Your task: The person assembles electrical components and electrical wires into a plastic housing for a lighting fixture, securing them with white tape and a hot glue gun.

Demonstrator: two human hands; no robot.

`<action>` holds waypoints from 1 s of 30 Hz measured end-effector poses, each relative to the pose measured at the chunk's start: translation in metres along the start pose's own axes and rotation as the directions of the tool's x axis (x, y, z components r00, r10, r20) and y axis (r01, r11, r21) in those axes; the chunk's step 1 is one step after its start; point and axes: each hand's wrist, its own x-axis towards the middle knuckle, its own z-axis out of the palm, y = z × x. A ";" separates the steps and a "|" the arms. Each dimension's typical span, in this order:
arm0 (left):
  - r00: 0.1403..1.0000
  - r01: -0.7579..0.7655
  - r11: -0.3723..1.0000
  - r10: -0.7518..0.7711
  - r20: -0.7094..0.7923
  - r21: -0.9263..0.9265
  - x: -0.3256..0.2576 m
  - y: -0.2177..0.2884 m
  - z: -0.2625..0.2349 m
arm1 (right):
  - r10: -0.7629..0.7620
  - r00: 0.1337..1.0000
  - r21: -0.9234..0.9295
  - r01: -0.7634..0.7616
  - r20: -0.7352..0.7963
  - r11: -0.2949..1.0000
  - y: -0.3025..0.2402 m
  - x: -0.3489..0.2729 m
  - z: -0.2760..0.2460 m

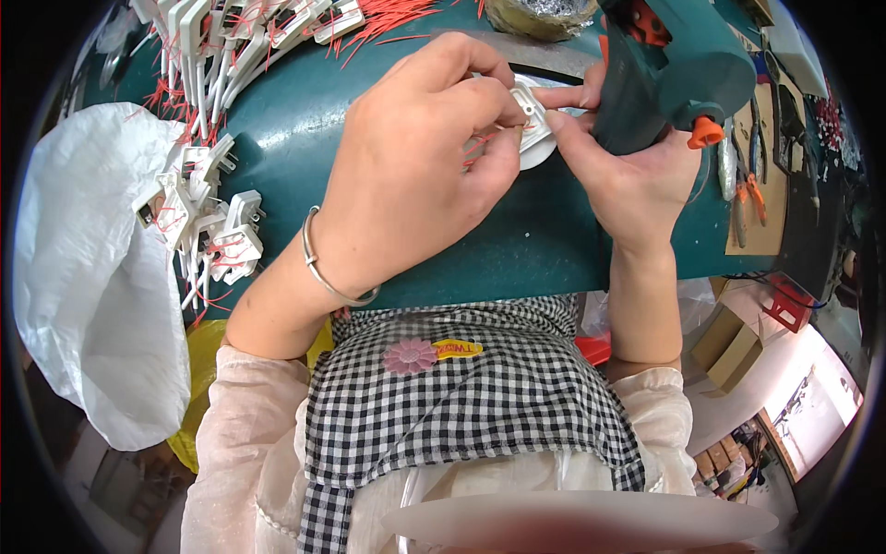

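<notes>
My left hand point(429, 138) is bent over a small white plastic housing point(531, 115), its fingertips closed on it and on thin red wires point(478, 148). From the right, the thumb and index finger of my right hand point(637, 175) pinch the housing's other edge. A round white piece point(535, 155) shows beneath it. A dark green pistol-shaped power tool point(688, 69) with an orange knob overlaps my right palm and hides some fingers. Whether that hand also grips the tool, I cannot tell.
White housings with red wires point(198, 212) pile up at left, beside a white plastic bag point(97, 268). More housings point(231, 42) and loose red wires point(388, 23) lie far left on the green table point(480, 254). Pliers point(752, 175) lie at right. A roll of tape point(540, 17) sits far back.
</notes>
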 end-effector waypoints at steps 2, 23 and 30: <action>1.000 -0.027 0.997 0.026 0.011 0.072 0.002 0.006 -0.009 | 0.027 0.999 -0.009 -0.026 0.022 1.000 -0.004 0.000 -0.002; 0.961 -0.276 0.937 0.275 0.035 0.212 0.008 -0.015 0.002 | 0.094 0.995 -0.041 -0.095 -0.038 0.995 -0.016 -0.011 -0.010; 0.488 -0.827 0.549 0.809 -0.327 0.123 0.040 -0.060 0.024 | 0.232 0.972 0.398 -0.198 -0.039 0.896 -0.058 -0.058 -0.063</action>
